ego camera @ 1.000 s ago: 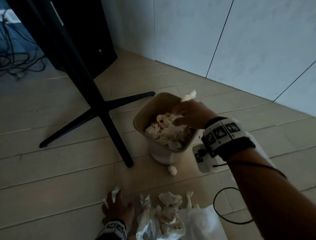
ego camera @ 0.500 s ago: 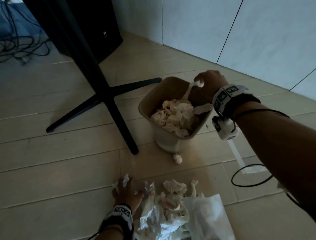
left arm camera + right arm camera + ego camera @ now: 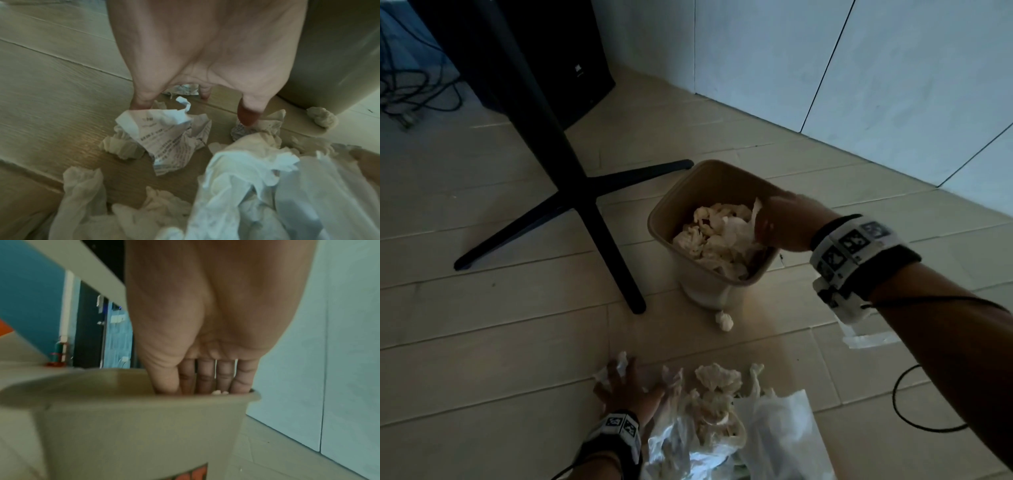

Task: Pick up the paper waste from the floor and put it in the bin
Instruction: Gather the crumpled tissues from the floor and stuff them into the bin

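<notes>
Crumpled white paper (image 3: pixel 717 236) in the beige bin (image 3: pixel 671 209) is pressed down by the right hand (image 3: pixel 784 222), fingers straight and together. Printed, creased scraps (image 3: pixel 164 138) on the wood-grain floor (image 3: pixel 500 325) are touched by the spread left hand (image 3: pixel 623 383).

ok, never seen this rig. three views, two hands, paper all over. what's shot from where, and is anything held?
No robot: a person with a camera on the head and one strapped to each wrist. The head view looks down at the floor. The right hand reaches into the beige bin with straight fingers on the crumpled paper inside; its wrist view shows the fingers dipping past the rim. The left hand is spread on the floor over a crumpled receipt beside a loose paper pile. One paper ball lies by the bin's foot. Neither hand plainly grips anything.
</notes>
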